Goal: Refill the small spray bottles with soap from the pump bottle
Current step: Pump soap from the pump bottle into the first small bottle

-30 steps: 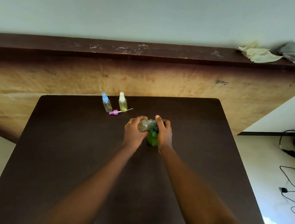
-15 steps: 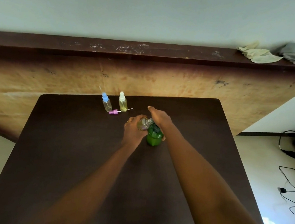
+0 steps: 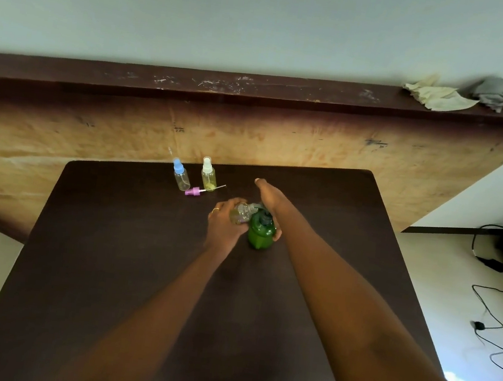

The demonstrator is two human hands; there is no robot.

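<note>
The green pump bottle (image 3: 259,234) stands on the dark table (image 3: 107,267), right of centre. My right hand (image 3: 271,197) lies over its pump head, fingers stretched forward and thumb against the bottle's right side. My left hand (image 3: 223,225) holds a small clear spray bottle (image 3: 241,214) without its cap, tilted with its mouth at the pump's spout. Some yellowish liquid shows inside it. A pink spray cap (image 3: 194,191) with its tube lies on the table behind. A blue-capped bottle (image 3: 180,175) and a white-capped bottle (image 3: 208,175) stand upright at the far edge.
A wooden board with a dark ledge (image 3: 255,96) rises just behind the table. A pale cloth (image 3: 439,94) and a grey cloth (image 3: 493,90) lie on its right end. Black cables (image 3: 498,284) trail over the floor to the right.
My right hand has left the side of the pump bottle and moved up over the pump head, fingers stretching forward. My left hand keeps the small bottle at the spout.
</note>
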